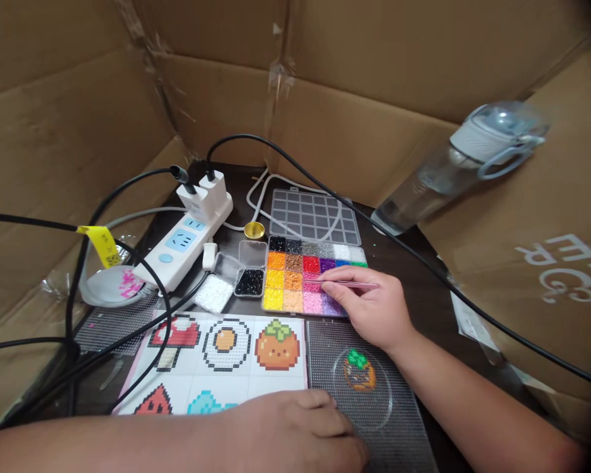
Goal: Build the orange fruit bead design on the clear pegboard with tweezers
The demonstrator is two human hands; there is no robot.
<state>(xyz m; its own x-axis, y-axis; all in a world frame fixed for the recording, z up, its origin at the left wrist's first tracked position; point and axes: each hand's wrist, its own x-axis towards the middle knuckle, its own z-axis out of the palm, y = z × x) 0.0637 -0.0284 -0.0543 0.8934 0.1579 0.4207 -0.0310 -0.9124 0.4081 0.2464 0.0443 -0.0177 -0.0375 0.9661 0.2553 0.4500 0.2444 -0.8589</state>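
Over the bead box (285, 311), your R hand (369, 305) was mostly closed, thumb & index pinching the pinkish tweezers (357, 285), held near-level w/ the tip pointing L at the L side of the pink compartment in the 3rd row; can't tell if the tip had hold of a bead. Your L hand (320, 427) lay palm down, fingers loosely curled, across the lower R of the pattern sheet (273, 387) & the near L part of the clear pegboard (406, 420); can't tell if anything was under it. On that pegboard, btwn your 2 hands, sat the bead figure (359, 370), orange w/ a green top and dark gaps in its middle, inside a pale ring outline. The sheet, just L of the board, showed 5 pixel pics, 3 up top & 2 partly hidden below. Just L of the bead box you had a small tub of black beads (249, 282) and, next to it, a pack of white beads (213, 293). Behind the bead box lay a gridded lid (315, 217), w/ a gold dish (254, 230) near its L side. Far L: a power strip (177, 246) w/ 2 adapters & a white bowl (98, 289) w/ pink beads. Back R, your water bottle (423, 187) looked tilted in view, near the cardboard wall (354, 118).
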